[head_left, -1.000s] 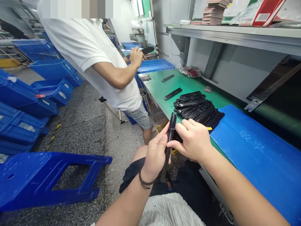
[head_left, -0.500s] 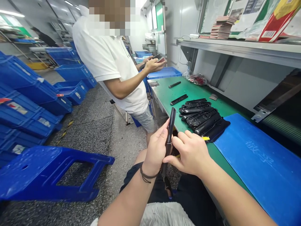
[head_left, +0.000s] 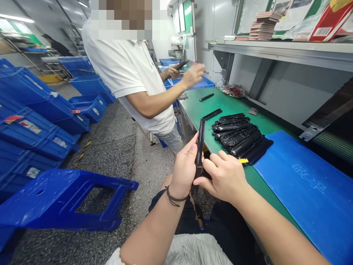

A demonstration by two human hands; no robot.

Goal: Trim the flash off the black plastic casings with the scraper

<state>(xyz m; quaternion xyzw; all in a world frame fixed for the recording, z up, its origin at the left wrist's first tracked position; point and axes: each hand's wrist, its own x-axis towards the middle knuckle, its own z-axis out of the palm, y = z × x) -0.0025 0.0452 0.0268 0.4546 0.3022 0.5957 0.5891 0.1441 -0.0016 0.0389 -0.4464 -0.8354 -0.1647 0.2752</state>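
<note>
My left hand (head_left: 185, 167), with a dark cord at the wrist, is wrapped round a long black plastic part (head_left: 201, 141) held upright above my lap. My right hand (head_left: 224, 176) is closed against the part's right side, thumb touching near its lower half. A yellow-handled tool (head_left: 243, 161) pokes out behind the right hand; its working end is hidden. On the green table (head_left: 190, 105), beyond my right hand, lies a pile of black plastic shells (head_left: 239, 136), some showing ribbed insides. Another black shell (head_left: 211, 114) and a thin black piece (head_left: 206, 97) lie farther back.
A co-worker in a white shirt (head_left: 121, 70) stands at the table's far end, handling a dark object. A blue mat (head_left: 309, 184) covers the table's right part under a metal shelf (head_left: 275, 48). A blue stool (head_left: 60, 198) and stacked blue crates (head_left: 30, 117) stand left.
The co-worker's nearer hand has moved away from the dark object and is blurred. My hands keep their grip on the black part, with only a slight shift; the view has moved a little.
</note>
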